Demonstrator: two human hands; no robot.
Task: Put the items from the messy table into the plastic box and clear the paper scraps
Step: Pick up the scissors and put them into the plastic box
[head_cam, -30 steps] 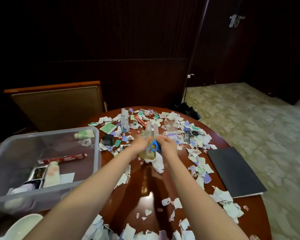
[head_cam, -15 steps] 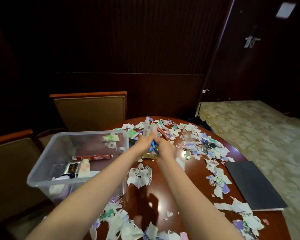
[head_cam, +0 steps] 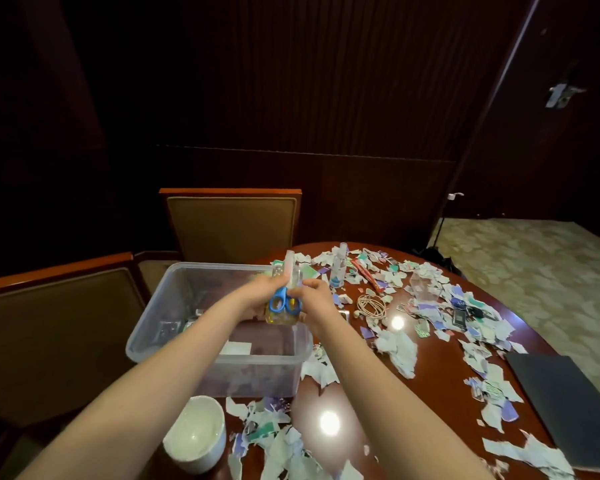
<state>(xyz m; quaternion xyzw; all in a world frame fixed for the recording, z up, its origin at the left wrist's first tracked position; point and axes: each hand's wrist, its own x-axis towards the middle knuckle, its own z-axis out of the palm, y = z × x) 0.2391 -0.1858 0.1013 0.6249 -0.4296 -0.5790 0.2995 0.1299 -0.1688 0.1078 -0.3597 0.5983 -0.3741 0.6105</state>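
Both hands hold a small bundle over the right side of the clear plastic box (head_cam: 153,327): blue-handled scissors (head_cam: 284,304) and a clear bottle with yellowish liquid (head_cam: 284,318). My left hand (head_cam: 262,292) grips the bundle from the left, and my right hand (head_cam: 317,296) pinches it from the right. The box holds a few items, partly hidden by my left arm. Paper scraps (head_cam: 397,349) cover the round wooden table (head_cam: 440,368).
A clear spray bottle (head_cam: 338,268), a red tube (head_cam: 368,275), a coiled cord (head_cam: 371,306) and small dark items (head_cam: 461,318) lie among the scraps. A white bowl (head_cam: 196,433) stands near the front edge. A dark notebook (head_cam: 568,400) lies right. Chairs (head_cam: 232,223) stand behind and left.
Both hands lifted the scissors and bottle off the table and carried them left, from the scrap pile to above the box. The view swung left.
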